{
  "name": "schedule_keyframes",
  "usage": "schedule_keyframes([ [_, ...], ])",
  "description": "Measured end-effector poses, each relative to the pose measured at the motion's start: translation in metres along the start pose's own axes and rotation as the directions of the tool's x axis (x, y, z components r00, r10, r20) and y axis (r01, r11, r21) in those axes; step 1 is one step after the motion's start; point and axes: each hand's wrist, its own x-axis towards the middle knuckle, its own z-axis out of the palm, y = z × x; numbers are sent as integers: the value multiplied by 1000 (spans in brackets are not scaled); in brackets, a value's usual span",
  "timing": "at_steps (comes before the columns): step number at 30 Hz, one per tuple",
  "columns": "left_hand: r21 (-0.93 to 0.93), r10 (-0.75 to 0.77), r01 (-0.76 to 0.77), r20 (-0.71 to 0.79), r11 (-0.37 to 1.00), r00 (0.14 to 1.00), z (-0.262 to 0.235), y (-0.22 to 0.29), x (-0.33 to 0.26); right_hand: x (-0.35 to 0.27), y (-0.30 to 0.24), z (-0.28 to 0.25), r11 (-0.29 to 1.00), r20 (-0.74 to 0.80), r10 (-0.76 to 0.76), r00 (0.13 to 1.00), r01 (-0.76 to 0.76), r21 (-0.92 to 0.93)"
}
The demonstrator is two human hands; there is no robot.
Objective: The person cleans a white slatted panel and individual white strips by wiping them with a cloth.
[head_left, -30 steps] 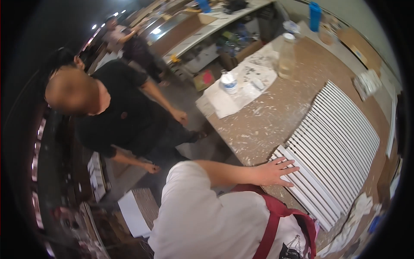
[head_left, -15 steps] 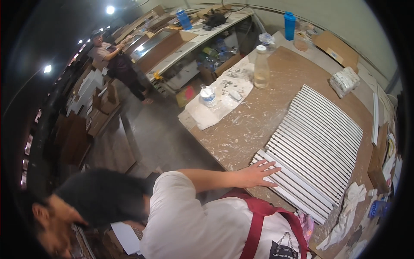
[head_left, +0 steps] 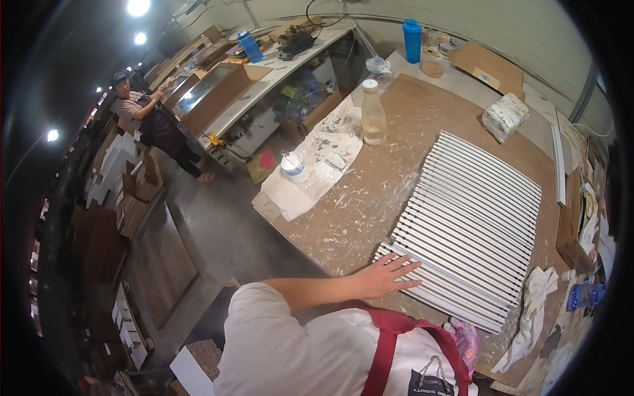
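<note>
A panel of white slats (head_left: 472,224) with dark gaps between them lies flat on the brown tabletop (head_left: 343,224). My left hand (head_left: 386,276) reaches across from the left and rests on the panel's near left corner. Its fingers are spread over the slat ends and grip nothing. A wider white strip (head_left: 456,280) runs across the slats close to the near edge, beside my fingertips. My right hand is outside the picture.
A white tub (head_left: 294,168) stands on a stained cloth (head_left: 310,175), next to a bottle of pale liquid (head_left: 373,119). A wrapped block (head_left: 505,117) and blue bottle (head_left: 411,43) sit farther back. Crumpled paper (head_left: 533,310) lies at right. Another person (head_left: 155,122) stands beyond the floor.
My view has shifted, so the table appears farther left. The capped person at the lower left is out of the picture now. My left hand remains on the panel's corner.
</note>
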Motion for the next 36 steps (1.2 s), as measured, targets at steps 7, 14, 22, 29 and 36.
schedule_keyframes([
  [7, 73, 6, -5, -6, 997, 1000, -2, -11, 11, 5, -11, 18, 995, 40, -38, 998, 42, -89],
  [14, -87, -24, 28, 43, 996, 999, 1, -10, 3, 40, 5, 15, 975, 113, -43, 993, 66, -210],
  [22, -9, -104, 106, 129, 994, 986, -14, -17, 15, 30, 1, 17, 974, 117, -16, 993, 42, -221],
  [29, 60, -190, 183, 169, 981, 967, 7, -18, 31, 13, 18, 14, 231, 127, -482, 867, 265, -936],
  [36, 262, -301, 183, 544, 948, 783, -14, 15, 41, -3, 80, -17, -389, 286, -784, 551, -78, -918],
])
